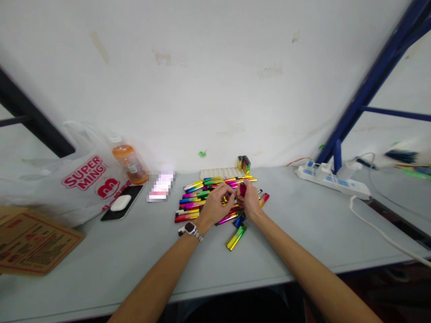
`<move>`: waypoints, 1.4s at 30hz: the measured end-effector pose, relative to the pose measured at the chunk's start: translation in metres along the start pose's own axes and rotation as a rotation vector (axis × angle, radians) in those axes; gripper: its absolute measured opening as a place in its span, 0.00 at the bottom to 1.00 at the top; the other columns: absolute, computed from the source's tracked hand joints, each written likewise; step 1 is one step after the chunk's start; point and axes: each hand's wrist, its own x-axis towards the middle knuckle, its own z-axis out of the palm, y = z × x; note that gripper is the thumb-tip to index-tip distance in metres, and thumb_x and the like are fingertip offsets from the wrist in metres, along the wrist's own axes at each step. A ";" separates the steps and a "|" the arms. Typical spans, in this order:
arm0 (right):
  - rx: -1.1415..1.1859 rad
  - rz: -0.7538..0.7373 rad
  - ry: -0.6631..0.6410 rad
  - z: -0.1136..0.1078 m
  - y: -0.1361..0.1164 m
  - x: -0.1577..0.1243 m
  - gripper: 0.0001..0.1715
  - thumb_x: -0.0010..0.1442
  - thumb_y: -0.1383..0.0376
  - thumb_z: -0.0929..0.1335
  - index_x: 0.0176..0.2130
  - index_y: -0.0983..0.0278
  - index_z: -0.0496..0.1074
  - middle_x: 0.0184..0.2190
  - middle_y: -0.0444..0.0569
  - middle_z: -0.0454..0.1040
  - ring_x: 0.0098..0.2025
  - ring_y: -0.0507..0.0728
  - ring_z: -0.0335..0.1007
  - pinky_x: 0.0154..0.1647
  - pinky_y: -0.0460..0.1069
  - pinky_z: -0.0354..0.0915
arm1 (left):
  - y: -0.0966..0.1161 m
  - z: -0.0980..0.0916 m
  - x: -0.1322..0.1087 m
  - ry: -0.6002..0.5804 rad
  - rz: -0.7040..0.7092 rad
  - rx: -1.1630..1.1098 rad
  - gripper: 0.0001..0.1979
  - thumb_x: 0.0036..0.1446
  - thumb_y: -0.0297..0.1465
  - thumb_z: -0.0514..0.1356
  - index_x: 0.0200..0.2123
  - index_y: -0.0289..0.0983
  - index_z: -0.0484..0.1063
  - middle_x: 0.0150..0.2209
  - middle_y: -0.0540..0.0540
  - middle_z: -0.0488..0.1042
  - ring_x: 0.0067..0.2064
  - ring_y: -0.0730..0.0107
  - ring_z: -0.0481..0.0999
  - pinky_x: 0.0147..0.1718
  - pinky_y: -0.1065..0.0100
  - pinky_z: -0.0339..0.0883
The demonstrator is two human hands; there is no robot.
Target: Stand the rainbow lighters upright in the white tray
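Red item (243, 189), likely a lighter, is over the right part of the lighter pile (190, 204), in the right hand (251, 202), fingers closed round it. Left hand (215, 202) is over the pile's middle, thumb and fingertip curled nearly together; can't tell if they pinch anything. Loose lighter (236, 237) lies in front of the pile. Behind the pile: pale tray (218, 173), upright lighters (244, 164). Risks: low wrists or watch (190, 228) could drag pile pieces askew; a bumped tray could topple the upright ones. Power strip (336, 180) right of pile, well apart.
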 end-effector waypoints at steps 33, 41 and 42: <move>0.045 -0.113 0.098 0.000 0.009 0.009 0.21 0.56 0.46 0.64 0.30 0.60 0.68 0.24 0.43 0.71 0.32 0.55 0.66 0.30 0.47 0.62 | 0.007 0.017 0.027 0.167 -0.286 -0.081 0.10 0.56 0.37 0.64 0.36 0.36 0.72 0.35 0.47 0.73 0.33 0.71 0.73 0.34 0.68 0.70; -0.064 -0.285 0.138 -0.012 -0.003 0.012 0.13 0.56 0.53 0.67 0.35 0.59 0.69 0.32 0.43 0.71 0.38 0.56 0.66 0.41 0.50 0.64 | -0.008 0.010 0.064 -0.036 -0.364 -0.268 0.10 0.54 0.34 0.66 0.34 0.34 0.72 0.29 0.47 0.77 0.31 0.71 0.76 0.33 0.67 0.72; -0.073 -0.301 0.125 -0.013 -0.005 0.013 0.13 0.56 0.53 0.67 0.36 0.59 0.69 0.33 0.43 0.71 0.38 0.56 0.67 0.42 0.50 0.64 | -0.011 0.009 0.069 -0.067 -0.364 -0.283 0.09 0.54 0.34 0.65 0.34 0.34 0.72 0.29 0.47 0.77 0.30 0.71 0.76 0.33 0.68 0.72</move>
